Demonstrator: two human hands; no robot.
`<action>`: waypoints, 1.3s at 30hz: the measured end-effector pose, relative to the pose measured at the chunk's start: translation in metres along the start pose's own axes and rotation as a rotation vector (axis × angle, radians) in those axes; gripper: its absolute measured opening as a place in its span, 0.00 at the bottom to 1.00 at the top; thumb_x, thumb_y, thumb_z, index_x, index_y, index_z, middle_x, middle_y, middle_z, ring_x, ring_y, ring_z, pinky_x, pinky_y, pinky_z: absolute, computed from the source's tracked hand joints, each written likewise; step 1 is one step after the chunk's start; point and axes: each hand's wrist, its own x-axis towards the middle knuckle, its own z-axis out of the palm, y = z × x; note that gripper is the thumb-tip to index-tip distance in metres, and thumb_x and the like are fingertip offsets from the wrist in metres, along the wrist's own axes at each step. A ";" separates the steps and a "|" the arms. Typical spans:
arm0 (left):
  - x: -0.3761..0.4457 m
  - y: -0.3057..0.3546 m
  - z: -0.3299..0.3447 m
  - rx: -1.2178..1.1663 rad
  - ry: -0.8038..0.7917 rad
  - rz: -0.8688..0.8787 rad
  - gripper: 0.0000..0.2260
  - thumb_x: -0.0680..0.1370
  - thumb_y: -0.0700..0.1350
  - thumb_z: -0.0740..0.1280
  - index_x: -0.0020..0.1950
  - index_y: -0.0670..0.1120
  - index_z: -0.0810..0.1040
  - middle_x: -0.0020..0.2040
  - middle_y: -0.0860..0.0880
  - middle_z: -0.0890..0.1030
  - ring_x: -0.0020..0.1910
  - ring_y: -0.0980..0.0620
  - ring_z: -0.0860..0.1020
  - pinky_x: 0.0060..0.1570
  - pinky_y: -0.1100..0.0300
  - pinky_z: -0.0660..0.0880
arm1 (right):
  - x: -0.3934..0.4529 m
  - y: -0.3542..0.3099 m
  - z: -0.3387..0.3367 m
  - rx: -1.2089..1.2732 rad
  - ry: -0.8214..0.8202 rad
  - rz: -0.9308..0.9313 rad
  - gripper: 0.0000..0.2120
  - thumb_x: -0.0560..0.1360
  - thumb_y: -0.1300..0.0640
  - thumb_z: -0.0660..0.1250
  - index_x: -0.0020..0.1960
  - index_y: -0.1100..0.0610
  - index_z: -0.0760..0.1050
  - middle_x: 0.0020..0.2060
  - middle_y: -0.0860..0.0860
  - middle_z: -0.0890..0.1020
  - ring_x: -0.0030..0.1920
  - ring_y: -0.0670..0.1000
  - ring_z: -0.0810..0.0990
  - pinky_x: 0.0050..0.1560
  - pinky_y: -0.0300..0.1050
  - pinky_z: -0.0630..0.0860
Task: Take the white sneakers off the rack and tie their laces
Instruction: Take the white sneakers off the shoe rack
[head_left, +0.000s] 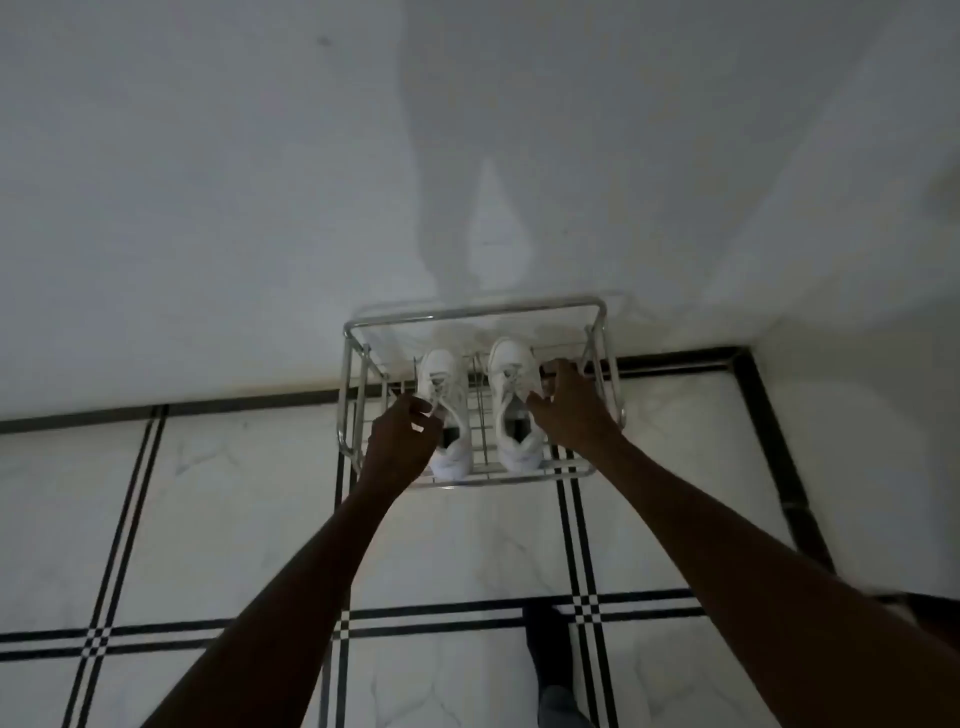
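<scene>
The left grip (402, 434) pinched the laces (434, 404) of the left white sneaker (445, 379) and the right grip (566, 410) clasped the right white sneaker (511, 371), both shoes side by side on the chrome wire rack (467, 313), heels at its front edge, toes toward its back edge.

rack (467, 310): bare metal tubing and wire, bright and polished
sneakers (511, 358): white uppers, smooth and matt, leather-like; dark lining inside
laces (440, 396): white woven cloth cord, matt
floor (234, 493): glossy marble-look tile, grey-veined, with black inlaid stripes
wall (208, 208): smooth matt white paint
</scene>
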 end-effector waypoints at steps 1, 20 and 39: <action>0.012 -0.011 0.010 0.006 0.005 -0.015 0.09 0.78 0.45 0.70 0.56 0.42 0.79 0.47 0.49 0.83 0.46 0.46 0.83 0.43 0.56 0.77 | 0.011 0.013 0.010 -0.002 -0.020 0.024 0.26 0.77 0.52 0.68 0.70 0.62 0.66 0.62 0.63 0.78 0.62 0.62 0.78 0.54 0.48 0.74; 0.076 -0.109 0.084 -0.388 -0.120 -0.324 0.19 0.82 0.42 0.65 0.73 0.46 0.70 0.63 0.40 0.79 0.52 0.42 0.83 0.34 0.53 0.84 | 0.062 0.103 0.099 0.252 -0.107 0.275 0.27 0.77 0.54 0.69 0.74 0.54 0.68 0.61 0.56 0.79 0.51 0.56 0.82 0.32 0.46 0.83; -0.226 -0.286 0.150 -0.469 -0.127 -0.251 0.26 0.83 0.45 0.65 0.80 0.50 0.61 0.70 0.45 0.74 0.61 0.42 0.79 0.39 0.52 0.85 | -0.250 0.202 0.252 0.262 0.088 0.163 0.26 0.79 0.60 0.66 0.75 0.57 0.66 0.64 0.56 0.80 0.61 0.52 0.80 0.57 0.42 0.76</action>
